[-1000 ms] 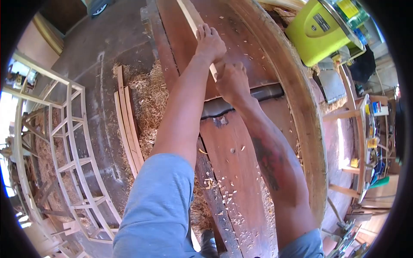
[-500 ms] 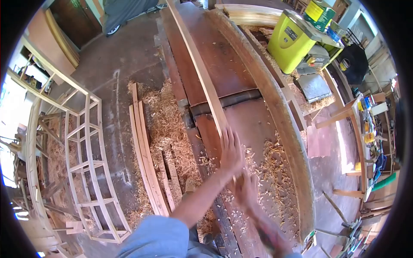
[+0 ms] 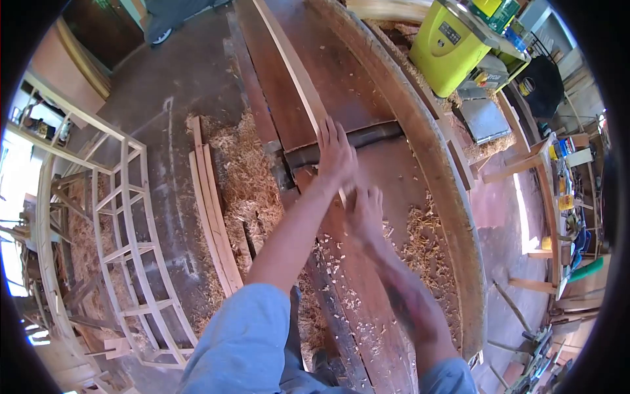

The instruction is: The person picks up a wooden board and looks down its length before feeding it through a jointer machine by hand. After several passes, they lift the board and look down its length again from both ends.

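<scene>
Both hands have slid forward along the long pale wooden strip [image 3: 289, 62]. The left hand [image 3: 336, 156] now lies at the dark cutter slot [image 3: 374, 136], and the right hand [image 3: 366, 211] is just short of it.

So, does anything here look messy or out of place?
Yes: wood shavings lie scattered on the table beside the right hand, and more are heaped on the floor along its left side, next to loose slats.
</scene>
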`<state>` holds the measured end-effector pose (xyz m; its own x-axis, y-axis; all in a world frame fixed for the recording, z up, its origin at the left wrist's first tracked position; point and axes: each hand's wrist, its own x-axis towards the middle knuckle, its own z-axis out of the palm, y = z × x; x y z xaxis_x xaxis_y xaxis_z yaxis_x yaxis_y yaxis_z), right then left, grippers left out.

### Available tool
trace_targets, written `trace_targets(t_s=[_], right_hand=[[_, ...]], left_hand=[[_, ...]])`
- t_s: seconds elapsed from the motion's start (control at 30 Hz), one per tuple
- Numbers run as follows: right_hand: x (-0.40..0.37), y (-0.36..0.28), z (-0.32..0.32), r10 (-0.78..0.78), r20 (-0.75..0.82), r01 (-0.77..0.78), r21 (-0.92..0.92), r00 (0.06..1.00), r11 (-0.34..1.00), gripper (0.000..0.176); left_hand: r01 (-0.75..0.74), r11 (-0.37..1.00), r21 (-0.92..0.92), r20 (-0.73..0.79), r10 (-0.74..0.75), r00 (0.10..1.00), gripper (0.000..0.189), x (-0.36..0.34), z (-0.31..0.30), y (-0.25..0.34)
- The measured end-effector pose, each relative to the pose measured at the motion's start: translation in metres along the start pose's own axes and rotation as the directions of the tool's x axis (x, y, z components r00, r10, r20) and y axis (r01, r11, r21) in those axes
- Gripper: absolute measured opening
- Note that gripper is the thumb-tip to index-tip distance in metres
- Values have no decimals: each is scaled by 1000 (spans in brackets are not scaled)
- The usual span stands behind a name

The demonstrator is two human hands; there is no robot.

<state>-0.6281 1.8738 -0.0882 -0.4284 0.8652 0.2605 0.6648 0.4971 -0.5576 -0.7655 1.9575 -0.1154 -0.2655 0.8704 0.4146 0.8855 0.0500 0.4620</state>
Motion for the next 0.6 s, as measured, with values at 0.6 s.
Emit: trace_targets(t_s=[0.6], right_hand=[[182, -30, 51, 48, 142, -22, -181, 989, 983, 35]], left_hand=[[80, 977, 199, 182, -117, 976, 71, 170, 17, -99]])
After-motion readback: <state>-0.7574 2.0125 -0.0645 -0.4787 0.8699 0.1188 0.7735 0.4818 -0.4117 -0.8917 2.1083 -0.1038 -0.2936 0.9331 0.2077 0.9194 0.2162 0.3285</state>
